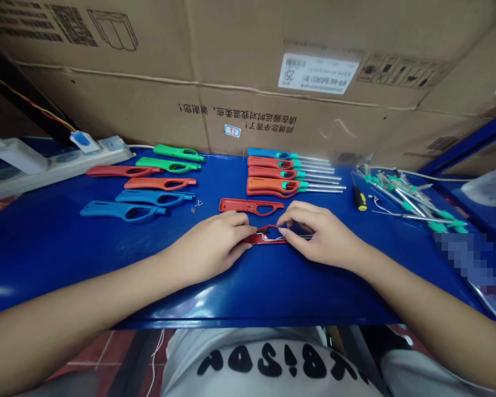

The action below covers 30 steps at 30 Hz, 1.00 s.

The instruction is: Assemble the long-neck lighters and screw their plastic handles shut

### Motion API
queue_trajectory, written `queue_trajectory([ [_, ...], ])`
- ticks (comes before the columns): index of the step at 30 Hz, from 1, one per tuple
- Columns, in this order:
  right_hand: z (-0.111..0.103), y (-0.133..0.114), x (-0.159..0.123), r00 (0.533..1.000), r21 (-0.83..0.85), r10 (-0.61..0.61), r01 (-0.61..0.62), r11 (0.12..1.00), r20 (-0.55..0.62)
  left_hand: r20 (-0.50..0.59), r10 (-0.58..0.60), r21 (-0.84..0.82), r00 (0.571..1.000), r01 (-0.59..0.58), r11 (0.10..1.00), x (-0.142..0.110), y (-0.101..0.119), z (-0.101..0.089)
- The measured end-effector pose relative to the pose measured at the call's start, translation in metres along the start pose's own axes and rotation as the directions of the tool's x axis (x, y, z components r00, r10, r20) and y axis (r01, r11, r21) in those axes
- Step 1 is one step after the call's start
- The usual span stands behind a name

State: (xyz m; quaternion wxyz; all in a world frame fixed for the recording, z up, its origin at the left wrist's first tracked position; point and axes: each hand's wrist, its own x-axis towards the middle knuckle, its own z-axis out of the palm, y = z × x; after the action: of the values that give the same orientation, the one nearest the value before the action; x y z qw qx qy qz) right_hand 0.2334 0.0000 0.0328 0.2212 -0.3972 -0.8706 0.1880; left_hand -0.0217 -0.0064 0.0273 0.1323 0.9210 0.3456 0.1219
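Observation:
Between my two hands lies an opened red lighter handle half [268, 239], with a thin white wire running along its inside. My left hand [217, 242] has its fingers closed on the handle's left end. Thumb and fingertips of my right hand [320, 231] pinch the right end, where a metal tube partly shows beneath the hand. Just beyond, the other red handle half [251, 206] lies on the blue table, inner side up. A few tiny metal screws [197, 207] sit to its left.
Several coloured handle shells [159, 197] lie at left, near a white power strip [62, 171]. Assembled long-nosed lighters [273, 186] are stacked at back centre. A screwdriver [359, 198] and a heap of metal tubes with green parts [413, 198] lie right. A cardboard box [240, 71] stands behind.

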Motion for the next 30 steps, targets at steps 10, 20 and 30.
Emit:
queue_trajectory([
  [10, -0.024, 0.014, -0.004, 0.969, -0.123, 0.1, -0.074, 0.99, 0.224, 0.021, 0.003, -0.009, 1.0, -0.003, 1.0, -0.002, -0.001, -0.005],
  [20, -0.017, 0.024, 0.006, 0.909, 0.001, 0.329, -0.34, 0.94, 0.255, 0.017, 0.038, -0.013, 0.999, -0.037, 0.999, 0.003, -0.004, 0.001],
  [30, -0.02, 0.017, -0.002, 0.96, 0.066, 0.021, -0.041, 0.997, 0.279, 0.062, 0.051, 0.004, 0.997, -0.051, 0.999, 0.001, 0.0, 0.0],
])
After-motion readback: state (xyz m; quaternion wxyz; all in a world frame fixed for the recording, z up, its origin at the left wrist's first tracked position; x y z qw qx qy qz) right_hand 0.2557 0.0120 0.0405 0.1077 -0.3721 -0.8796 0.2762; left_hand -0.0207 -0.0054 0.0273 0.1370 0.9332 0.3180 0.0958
